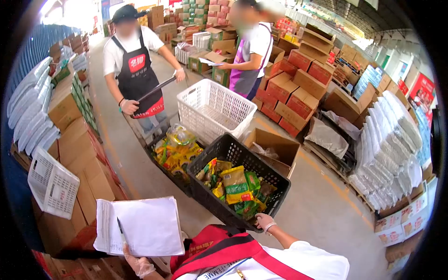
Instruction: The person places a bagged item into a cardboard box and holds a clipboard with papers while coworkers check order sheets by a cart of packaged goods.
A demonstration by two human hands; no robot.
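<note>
My left hand [136, 262], in a clear glove, is at the lower edge of a stack of papers [148, 224], its fingers wrapped round the near edge. A dark pen [120, 226] lies over the sheets, by my fingers. My right hand [264, 221], also gloved, grips the near rim of a black crate [205, 189]. Inside that crate are yellow and green packets [236, 185]. Beside it, to the left, a second black crate holds yellow packets [176, 156]. An empty-looking white basket [217, 105] stands behind them.
A person in a dark apron [135, 70] holds a cart handle [156, 91]. Another person in a purple apron [242, 65] holds papers. An open carton [273, 149] stands right of the crates. Red cartons [303, 102], wrapped stacks [387, 144] and a white basket [52, 184] flank the aisle.
</note>
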